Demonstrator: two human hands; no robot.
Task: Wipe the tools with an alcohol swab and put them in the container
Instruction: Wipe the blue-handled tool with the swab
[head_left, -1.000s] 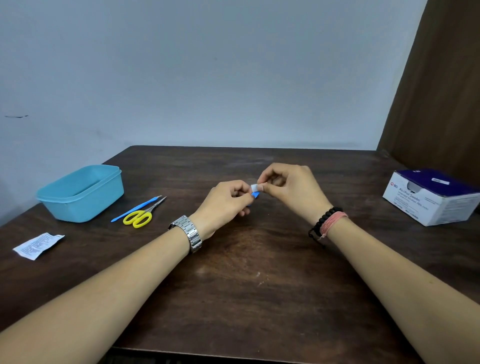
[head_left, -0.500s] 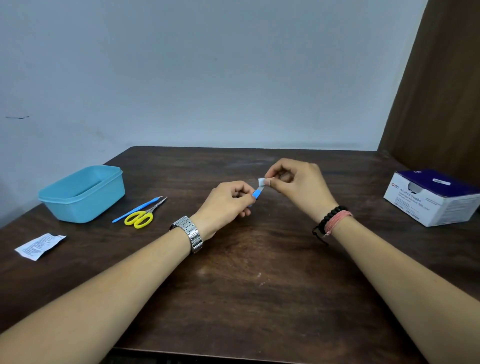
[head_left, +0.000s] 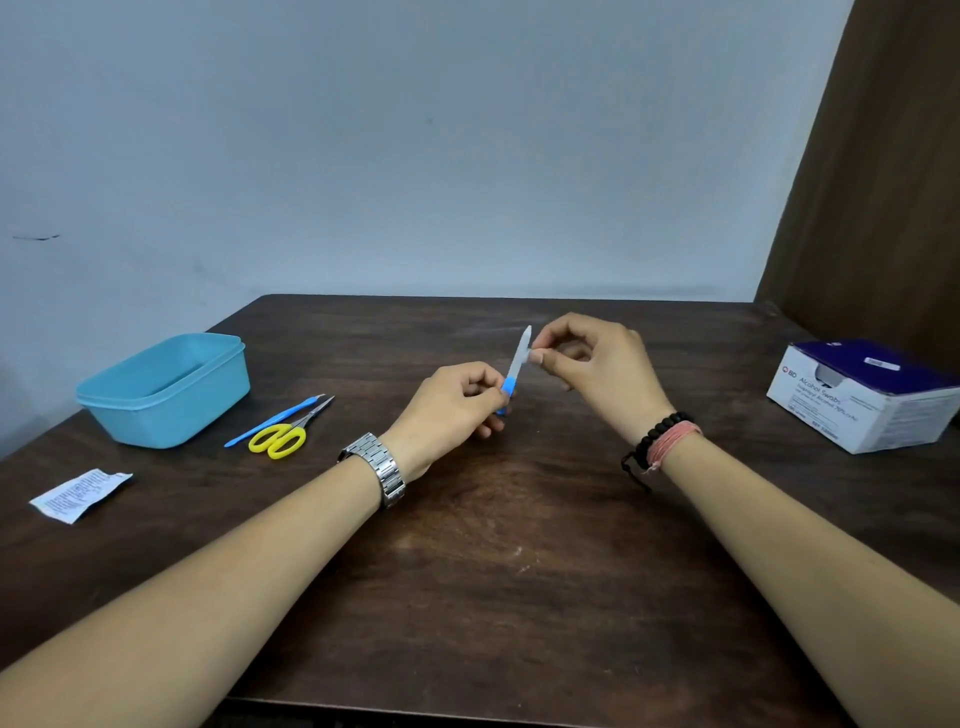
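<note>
Above the middle of the dark brown wooden table (head_left: 519, 597), the left hand (head_left: 447, 410) has its fingers curled round the blue plastic handle of a slim nail file with a grey metal blade (head_left: 514, 370). The file stands tilted, its pointed tip up and leaning slightly right, lifted off the wood. The right hand (head_left: 597, 369) pinches a small white alcohol swab (head_left: 525, 356) between thumb and forefinger against the upper part of the blade, just below the tip; its other fingers are loosely curled behind. A silver metal watch (head_left: 382, 467) sits on the left wrist, and black bead and pink cord bracelets (head_left: 662, 444) on the right.

At the far left of the table, near its left edge, stands the light blue rectangular plastic container (head_left: 171, 400), open at the top. Just right of it lie a thin blue plastic-handled tool (head_left: 270, 422) and small scissors with yellow handles (head_left: 288, 434), side by side and touching or nearly so, both pointing far-right. Nearer along the left edge lies a torn white printed swab wrapper (head_left: 78, 493). At the far right, by the right edge, rests a white and dark blue cardboard box of alcohol swabs (head_left: 862, 397).

Bare wood stretches between the hands and the container, and over the whole near half of the table under the forearms, down to the near edge.
</note>
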